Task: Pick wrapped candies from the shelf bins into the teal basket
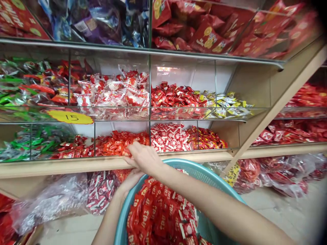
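Observation:
My right hand point(145, 157) reaches over the front of the lowest shelf bin, beside the orange-red wrapped candies point(120, 141). Its fingers are curled around some red wrapped candies. Lower down, my left hand point(131, 180) is at the left rim of a teal plastic basket point(217, 182), under my right hand; its fingers are mostly hidden. The basket holds many red wrapped candies point(158, 211) and some red-and-white ones point(187, 212). My right forearm crosses above the basket.
Clear-fronted shelf bins hold white-and-red candies point(171, 137), green-wrapped ones point(43, 139) and others. A yellow tag point(70, 116) reads 15. The wooden shelf edge point(76, 167) runs in front. Plastic bags of candy point(56, 194) lie below, left and right.

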Demonstrator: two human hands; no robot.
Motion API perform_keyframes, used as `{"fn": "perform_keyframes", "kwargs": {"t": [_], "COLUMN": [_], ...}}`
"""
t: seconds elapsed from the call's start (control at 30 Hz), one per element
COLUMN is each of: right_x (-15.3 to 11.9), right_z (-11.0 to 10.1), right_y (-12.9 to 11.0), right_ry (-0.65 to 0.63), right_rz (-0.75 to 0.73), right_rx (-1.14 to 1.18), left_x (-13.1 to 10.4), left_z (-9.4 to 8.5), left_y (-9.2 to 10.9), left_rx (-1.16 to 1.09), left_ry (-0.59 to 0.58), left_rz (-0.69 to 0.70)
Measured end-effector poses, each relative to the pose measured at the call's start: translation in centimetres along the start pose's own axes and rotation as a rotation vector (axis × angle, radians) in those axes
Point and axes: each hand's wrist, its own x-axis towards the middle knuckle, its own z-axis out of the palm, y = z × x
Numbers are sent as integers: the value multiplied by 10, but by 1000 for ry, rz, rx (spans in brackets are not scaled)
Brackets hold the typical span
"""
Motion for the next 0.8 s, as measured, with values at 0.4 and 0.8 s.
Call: {"fn": "perform_keyframes", "kwargs": {"t": [0.4, 0.8], "right_x": [-71, -64], "right_z": [-19, -28], "right_y": [97, 147], "right_ry": [-49, -418], "right_rz": [279, 691], "right_rx": [-57, -311], "left_x": [-5, 0], "left_z": [6, 6], "left_y": [8, 4], "left_rx": [-58, -49], "left_ry": [-23, -27], "left_rz": [-91, -130]}}
